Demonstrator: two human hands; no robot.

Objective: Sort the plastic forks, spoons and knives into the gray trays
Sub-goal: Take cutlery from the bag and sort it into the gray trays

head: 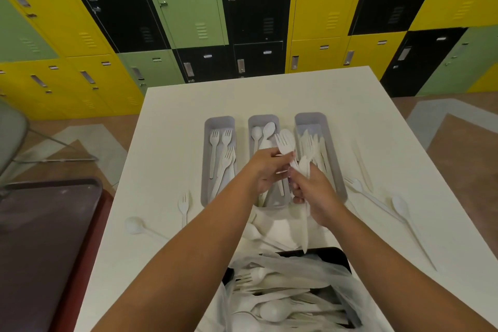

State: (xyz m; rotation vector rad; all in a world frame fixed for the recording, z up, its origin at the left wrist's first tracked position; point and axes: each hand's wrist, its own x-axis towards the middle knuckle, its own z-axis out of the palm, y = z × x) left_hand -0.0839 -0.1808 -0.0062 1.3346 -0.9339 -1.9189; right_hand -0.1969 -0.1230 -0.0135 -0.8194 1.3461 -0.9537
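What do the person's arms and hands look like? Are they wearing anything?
Both forearms are bare, with no sleeves in view. The left hand and the right hand wear no gloves, and no watch, bracelet or ring shows. The nails look pale, but the blur hides whether they are painted.

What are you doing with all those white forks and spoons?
A person is sorting white plastic cutlery into three gray trays on a white table. The left tray has forks, the middle spoons, the right mostly knives. Both hands, left hand and right hand, hold a few pieces above the trays. More wait in a black bin.
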